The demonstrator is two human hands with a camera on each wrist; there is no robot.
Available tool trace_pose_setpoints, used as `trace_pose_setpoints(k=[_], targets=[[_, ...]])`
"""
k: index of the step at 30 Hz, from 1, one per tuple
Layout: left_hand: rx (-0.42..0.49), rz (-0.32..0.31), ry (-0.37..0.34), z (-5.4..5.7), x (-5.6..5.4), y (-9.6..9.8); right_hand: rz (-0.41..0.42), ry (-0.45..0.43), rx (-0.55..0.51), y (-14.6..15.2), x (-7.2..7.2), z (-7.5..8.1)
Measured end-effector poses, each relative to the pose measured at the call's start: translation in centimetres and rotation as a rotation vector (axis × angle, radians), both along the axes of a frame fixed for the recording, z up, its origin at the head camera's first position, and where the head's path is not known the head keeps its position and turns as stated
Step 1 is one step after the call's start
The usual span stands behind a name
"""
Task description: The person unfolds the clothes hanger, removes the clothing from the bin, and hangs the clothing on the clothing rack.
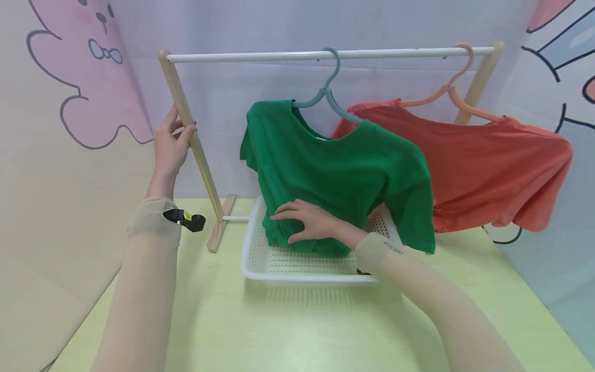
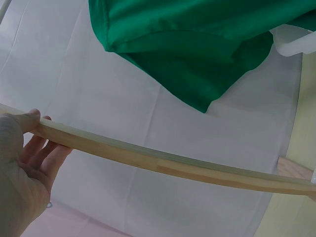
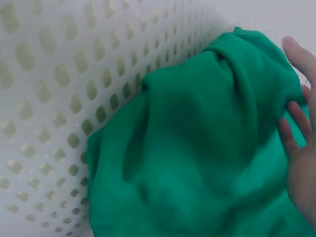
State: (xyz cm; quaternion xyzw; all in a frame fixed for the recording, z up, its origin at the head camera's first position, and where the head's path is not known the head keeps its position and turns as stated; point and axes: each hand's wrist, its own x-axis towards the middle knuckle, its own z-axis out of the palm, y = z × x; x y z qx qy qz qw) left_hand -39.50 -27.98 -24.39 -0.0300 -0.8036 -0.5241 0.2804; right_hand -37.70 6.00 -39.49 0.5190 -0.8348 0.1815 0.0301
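My left hand grips the wooden side post of a clothes rack, thumb on one side and fingers on the other, also plain in the left wrist view. A green T-shirt hangs on a blue-grey hanger from the white rail. Its lower part droops in folds into a white perforated basket. With fingers spread, my right hand lies against the front of the shirt. In the right wrist view the fingers touch the green cloth beside the basket wall.
A red T-shirt on an orange hanger hangs at the rail's right end, partly behind the green one. The rack's left foot stands on the pale yellow table. Curtains with cartoon drawings enclose the sides and back.
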Motion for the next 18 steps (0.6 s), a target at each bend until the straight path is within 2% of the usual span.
trace_pose_setpoints(k=[6, 9, 13, 18], targets=[[-0.011, -0.004, 0.015, 0.0, 0.0, 0.0, -0.03, -0.067, 0.213, 0.4, -0.4, -0.6], [-0.01, -0.014, 0.023, 0.0, 0.2, 0.0, -0.061, -0.09, 0.28, 0.4, -0.6, -0.7], [-0.006, -0.027, 0.034, 0.0, 0.2, 0.1, -0.104, -0.119, 0.304, 0.5, -0.9, -0.8], [-0.013, -0.018, 0.036, -0.1, 0.1, 0.0, -0.141, -0.117, 0.251, 0.5, -1.1, -0.6]])
